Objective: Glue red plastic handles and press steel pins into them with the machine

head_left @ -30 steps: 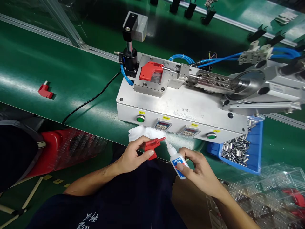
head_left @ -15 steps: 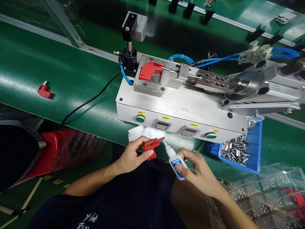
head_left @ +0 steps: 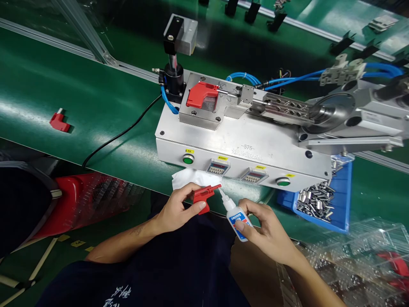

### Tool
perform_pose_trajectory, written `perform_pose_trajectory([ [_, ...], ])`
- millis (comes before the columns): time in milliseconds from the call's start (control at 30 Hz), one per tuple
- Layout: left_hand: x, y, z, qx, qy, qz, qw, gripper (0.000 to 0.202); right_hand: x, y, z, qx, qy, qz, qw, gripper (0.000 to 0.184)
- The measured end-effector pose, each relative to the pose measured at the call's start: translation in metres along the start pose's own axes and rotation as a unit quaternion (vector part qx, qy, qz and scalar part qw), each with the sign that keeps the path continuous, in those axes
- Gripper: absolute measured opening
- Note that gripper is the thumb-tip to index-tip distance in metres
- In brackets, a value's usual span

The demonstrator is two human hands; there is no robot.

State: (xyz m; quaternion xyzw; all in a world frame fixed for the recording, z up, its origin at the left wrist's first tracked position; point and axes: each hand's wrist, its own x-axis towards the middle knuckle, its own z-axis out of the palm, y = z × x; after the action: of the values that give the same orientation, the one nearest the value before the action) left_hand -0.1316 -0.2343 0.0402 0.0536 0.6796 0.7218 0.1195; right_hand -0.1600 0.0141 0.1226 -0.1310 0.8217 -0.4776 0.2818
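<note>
My left hand (head_left: pixel 180 209) grips a red plastic part (head_left: pixel 202 198) between thumb and fingers, its thin stem pointing right. In my right hand (head_left: pixel 263 228) is a white glue bottle (head_left: pixel 238 219) with a blue Loctite label, tilted so its nozzle lies close to the tip of the stem. Whether nozzle and stem touch I cannot tell. Just beyond my hands stands a metal machine (head_left: pixel 204 145) with green buttons and small counters. Another red part (head_left: pixel 201 94) sits in its fixture, in line with a metal rod.
A loose red part (head_left: pixel 60 121) with a pale tip lies on the green table (head_left: pixel 28 81) at the left. A blue bin (head_left: pixel 343 204) of metal sleeves stands at the right, near clear plastic trays (head_left: pixel 367 251). White paper (head_left: pixel 185 178) lies before the machine; a black cable (head_left: pixel 128 128) crosses the table.
</note>
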Motion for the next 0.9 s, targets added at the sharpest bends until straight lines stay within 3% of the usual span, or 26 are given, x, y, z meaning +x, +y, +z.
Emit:
perform_pose_trajectory([
  [900,-0.0001,-0.0016,0.0002,0.01,-0.002,-0.005,1.0,0.02,0.0006,0.0012,0.0013,-0.006,0.002,0.008,1.0,0.037],
])
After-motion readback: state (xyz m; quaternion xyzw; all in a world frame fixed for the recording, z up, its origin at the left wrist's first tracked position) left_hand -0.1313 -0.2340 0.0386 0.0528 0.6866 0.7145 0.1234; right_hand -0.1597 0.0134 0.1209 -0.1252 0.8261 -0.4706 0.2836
